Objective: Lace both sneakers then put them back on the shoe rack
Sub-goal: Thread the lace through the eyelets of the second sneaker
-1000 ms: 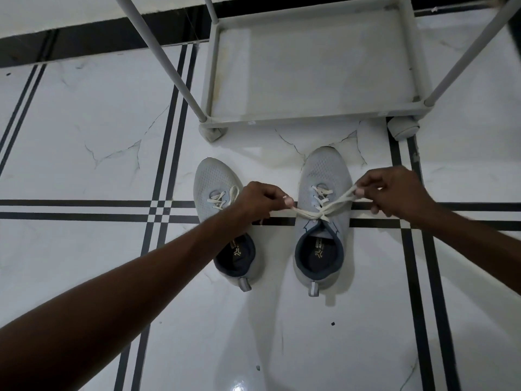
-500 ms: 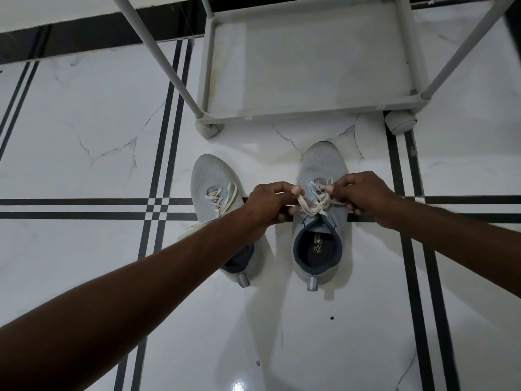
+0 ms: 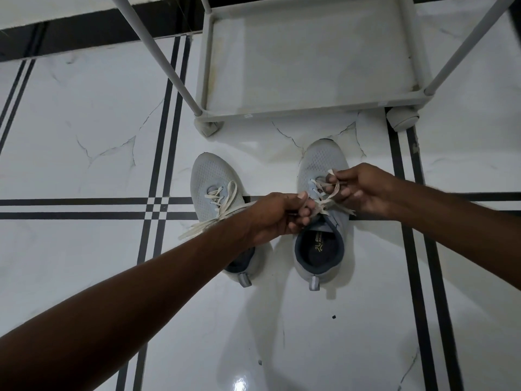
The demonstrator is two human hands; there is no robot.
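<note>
Two pale grey mesh sneakers sat side by side on the white floor (image 3: 84,122), dark collars, cream laces. The right sneaker (image 3: 322,249) lay directly under both hands; the left sneaker (image 3: 210,176) sat just beside the left hand's knuckles, partly under the forearm. Both pointed toes-first at the shoe rack (image 3: 310,108), long axes running away from the person, heels nearest. The left hand (image 3: 277,215) was curled tight, thumb and fingers pinching the right sneaker's lace (image 3: 324,203) over the tongue. The right hand (image 3: 363,190) was bent in too, fingertips pinching a loop of that lace, its end poking up past the thumb. The left sneaker's laces (image 3: 222,210) trailed loose, untied, out toward the floor.
</note>
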